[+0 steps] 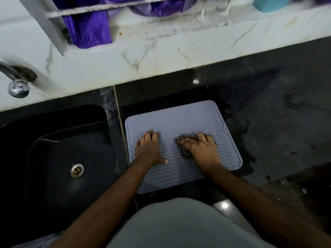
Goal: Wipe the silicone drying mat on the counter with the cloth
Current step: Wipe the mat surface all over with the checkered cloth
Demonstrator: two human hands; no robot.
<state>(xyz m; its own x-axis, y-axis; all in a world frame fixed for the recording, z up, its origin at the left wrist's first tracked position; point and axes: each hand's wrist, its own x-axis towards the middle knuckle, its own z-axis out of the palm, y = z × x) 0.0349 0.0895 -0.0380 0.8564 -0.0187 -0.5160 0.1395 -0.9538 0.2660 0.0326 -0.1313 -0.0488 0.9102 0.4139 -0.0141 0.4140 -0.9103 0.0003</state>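
My left hand lies flat with fingers spread on the grey mat, my right hand presses the patterned cloth onto it; the mat sits on the dark worktop beside the sink

You have one lavender silicone drying mat, one dark patterned cloth and two hands on the table: left, right. One black sink, one chrome tap, one teal container.

A home kitchen: black sink, tap, dark stone counter
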